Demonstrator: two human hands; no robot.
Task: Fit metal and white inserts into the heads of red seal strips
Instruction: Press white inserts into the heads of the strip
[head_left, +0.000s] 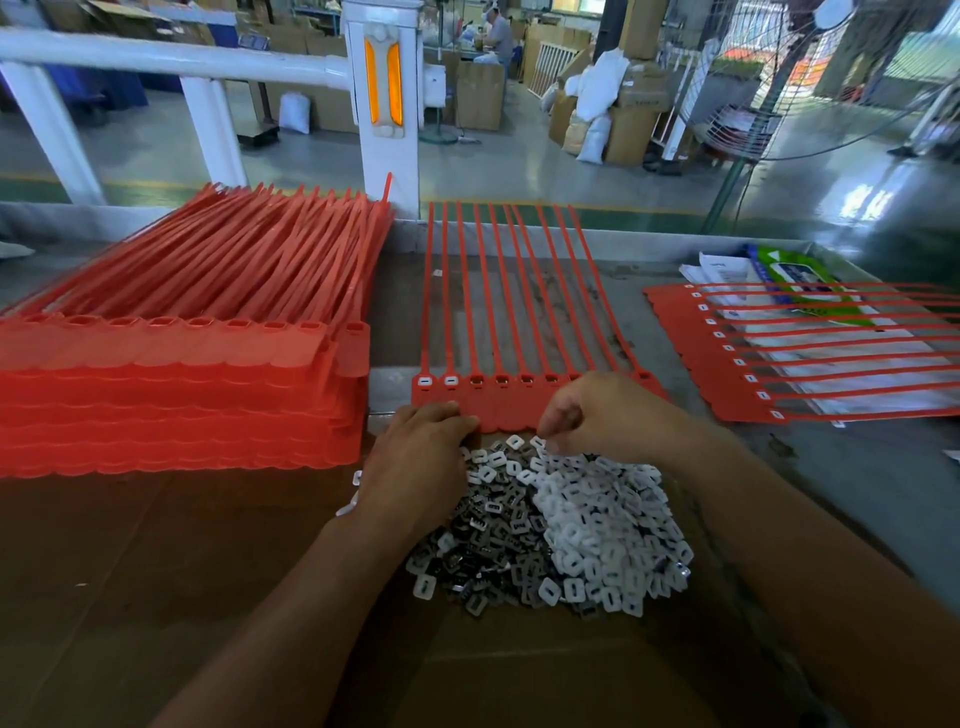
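Note:
A joined row of red seal strips (498, 312) lies in front of me, heads near, tails away. Its two leftmost heads (436, 382) carry white inserts; the heads to their right show metal or look bare. Below it lies a pile of metal inserts (488, 545) on the left and white inserts (602, 525) on the right. My left hand (415, 462) rests palm down on the pile's left edge, fingers curled into the pieces; what they hold is hidden. My right hand (597, 415) hovers over the pile's top and pinches a small white insert (550, 445).
A tall stack of red strip sheets (182, 364) fills the left. Another strip sheet with white inserts (779, 358) lies at the right on papers, beside a green packet (795, 275). Brown cardboard (156, 571) covers the near table. A white railing (384, 104) stands behind.

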